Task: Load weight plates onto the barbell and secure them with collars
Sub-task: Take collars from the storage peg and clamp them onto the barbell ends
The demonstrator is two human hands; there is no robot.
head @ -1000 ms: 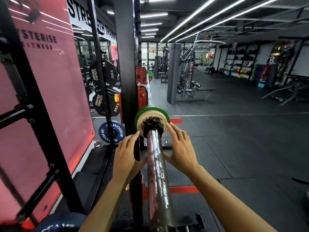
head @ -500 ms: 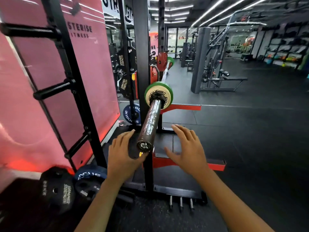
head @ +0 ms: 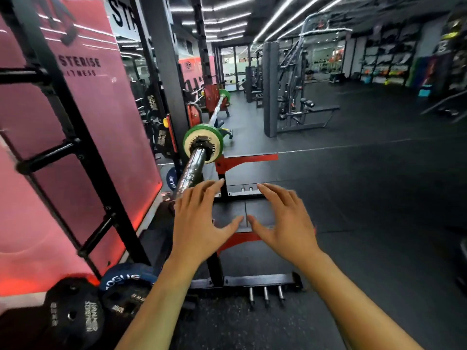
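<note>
The barbell sleeve [head: 191, 170] points toward me from the rack, steel and shiny. On it sit a green plate [head: 217, 140] and a smaller cream plate [head: 189, 145], with a black collar [head: 201, 145] pressed against them. A second green plate [head: 224, 96] hangs on the bar's far end. My left hand [head: 199, 223] is open, fingers spread, covering the tip of the sleeve. My right hand [head: 285, 223] is open to the right of the sleeve, holding nothing. The thumbs nearly meet.
A black rack upright [head: 166, 79] stands left of the bar, with a red safety arm [head: 247, 159] under the plates. Black and blue plates [head: 75, 314] lie on the floor at lower left. A pink wall panel [head: 101, 137] fills the left. Machines [head: 293, 92] stand behind on the black rubber floor.
I have backed away from the bar; both hands left the collar and plates and now hover open by the sleeve's end. The view swung so the whole bar shows.
</note>
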